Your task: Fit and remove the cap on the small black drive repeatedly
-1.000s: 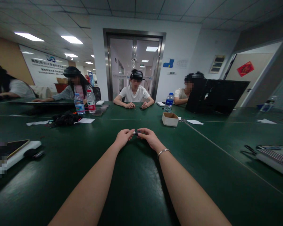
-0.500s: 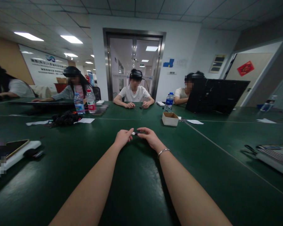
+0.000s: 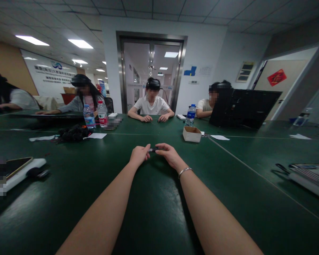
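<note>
Between the fingertips of both hands, just above the green table (image 3: 149, 198), is a small slim black-and-silver object (image 3: 152, 150); its exact kind is too small to make out. My left hand (image 3: 140, 154) pinches its left end with thumb and fingers. At the other end, the thumb and fingers of my right hand (image 3: 169, 153) close on the dark part. A silver bangle (image 3: 185, 172) circles my right wrist. The fingers cover both ends of the object.
Beyond my hands stand a small open box (image 3: 191, 135) and a water bottle (image 3: 190, 115). A black cable bundle (image 3: 73, 134) lies left, near two bottles. A monitor (image 3: 243, 108) stands back right. Several people wearing headsets sit around the table, one person (image 3: 151, 104) directly opposite.
The small object and my hands have hardly moved; its silver part looks less bright now. Across the table, the opposite person's hand has shifted slightly left, over a small dark item.
</note>
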The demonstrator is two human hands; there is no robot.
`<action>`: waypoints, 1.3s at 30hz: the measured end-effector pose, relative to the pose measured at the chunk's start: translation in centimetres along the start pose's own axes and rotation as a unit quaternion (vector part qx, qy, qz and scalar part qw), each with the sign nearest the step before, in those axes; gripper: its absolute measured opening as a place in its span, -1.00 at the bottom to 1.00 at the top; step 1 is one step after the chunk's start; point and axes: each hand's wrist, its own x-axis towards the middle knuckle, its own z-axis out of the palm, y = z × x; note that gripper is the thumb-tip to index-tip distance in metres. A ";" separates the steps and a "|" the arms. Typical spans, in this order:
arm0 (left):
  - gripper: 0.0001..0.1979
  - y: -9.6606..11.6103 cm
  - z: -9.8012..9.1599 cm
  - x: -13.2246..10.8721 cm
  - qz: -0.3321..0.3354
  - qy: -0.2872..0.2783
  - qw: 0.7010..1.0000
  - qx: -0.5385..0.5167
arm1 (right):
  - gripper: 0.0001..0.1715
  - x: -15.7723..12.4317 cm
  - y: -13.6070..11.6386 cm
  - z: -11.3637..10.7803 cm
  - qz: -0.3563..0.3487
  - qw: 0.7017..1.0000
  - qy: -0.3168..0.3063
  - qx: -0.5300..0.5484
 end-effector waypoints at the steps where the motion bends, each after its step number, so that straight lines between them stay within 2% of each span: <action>1: -0.40 0.0 0.0 -0.1 0.005 0.001 1.000 -0.005 | -0.56 0.0 -0.1 0.1 0.004 1.000 -0.004 0.005; 5: -0.45 0.1 -0.1 -0.2 0.022 -0.012 0.999 -0.046 | -0.57 -0.2 -0.3 0.3 0.028 0.999 -0.015 0.015; 10: -0.54 0.4 -0.1 -0.2 0.019 -0.041 0.991 -0.127 | -0.60 -0.1 -0.3 0.3 0.040 0.999 0.007 0.016; 16: -0.58 1.0 -0.4 -0.6 0.003 -0.045 0.987 -0.157 | -0.58 0.0 -0.3 0.2 0.047 0.998 0.019 0.027; 22: -0.55 1.0 -0.7 -0.8 0.029 -0.053 0.982 -0.179 | -0.58 0.0 -0.3 0.2 0.049 0.998 0.016 0.028; 31: -0.51 0.2 -0.4 0.0 0.018 -0.048 0.992 -0.112 | -0.54 -0.1 -0.1 0.0 0.037 0.999 -0.010 0.024; 39: -0.42 -0.1 -0.3 0.3 0.000 -0.024 1.000 -0.007 | -0.53 0.1 0.0 -0.1 0.016 1.000 -0.015 0.014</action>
